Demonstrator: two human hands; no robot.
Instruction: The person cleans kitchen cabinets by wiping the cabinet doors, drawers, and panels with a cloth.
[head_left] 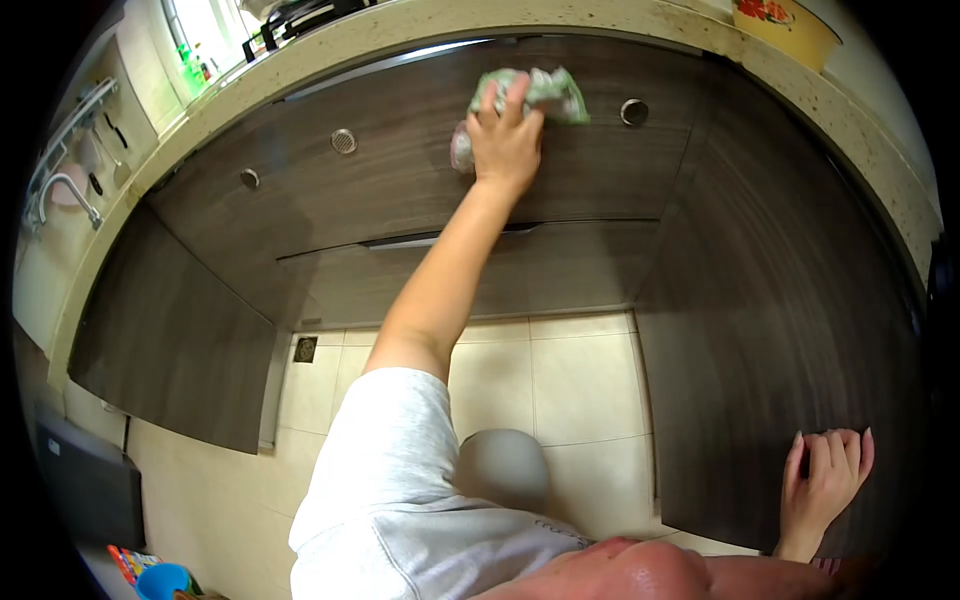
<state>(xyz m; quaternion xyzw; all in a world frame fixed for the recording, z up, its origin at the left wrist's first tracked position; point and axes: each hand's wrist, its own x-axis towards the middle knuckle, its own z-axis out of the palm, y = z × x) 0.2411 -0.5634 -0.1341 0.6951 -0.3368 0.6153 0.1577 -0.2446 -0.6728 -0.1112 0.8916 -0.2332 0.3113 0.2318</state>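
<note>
My left hand [505, 145] reaches far forward and presses a crumpled green-and-white cloth [555, 97] against the dark wood-grain drawer front [420, 130]. Its fingers are bent over the cloth, and a pinkish-white fold shows below and left of the hand. To the right of the cloth is a round metal vent [634, 112] in the panel. My right hand [828, 480] rests with its fingertips on the dark side cabinet panel [770, 330] at lower right. Its fingers are extended and hold nothing.
A speckled stone countertop [500, 22] curves above the drawers, with a gas stove [310, 22] and a yellow flowered pot [788, 30] on it. A faucet [72, 195] is at left. On the tiled floor [585, 385] are a drain [305, 349] and a blue container [165, 582].
</note>
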